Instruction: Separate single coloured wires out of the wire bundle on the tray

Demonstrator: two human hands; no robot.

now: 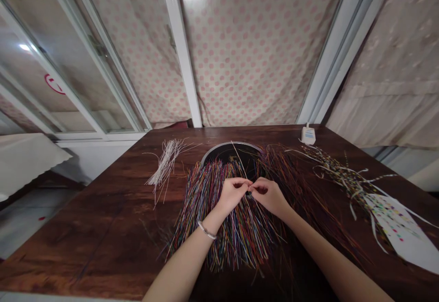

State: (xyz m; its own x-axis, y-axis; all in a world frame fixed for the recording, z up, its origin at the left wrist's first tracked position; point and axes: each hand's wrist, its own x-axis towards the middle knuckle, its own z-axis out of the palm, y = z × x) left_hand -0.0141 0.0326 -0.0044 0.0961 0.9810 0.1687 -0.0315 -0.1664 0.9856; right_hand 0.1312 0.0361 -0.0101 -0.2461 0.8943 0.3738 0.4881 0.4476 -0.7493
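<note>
Bundle of white strands, near the far edge of the dark wooden table. Left hand, right hand: fingertips pressed together, pinching one thin strand (a close pinch suits something this fine), centre-table above the multicoloured strand fringe. Beaded strands, right edge.

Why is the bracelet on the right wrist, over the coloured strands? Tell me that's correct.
Not correct: the bracelet is on the left wrist, not the right. It does sit over the coloured strands, as the head view shows.
</note>
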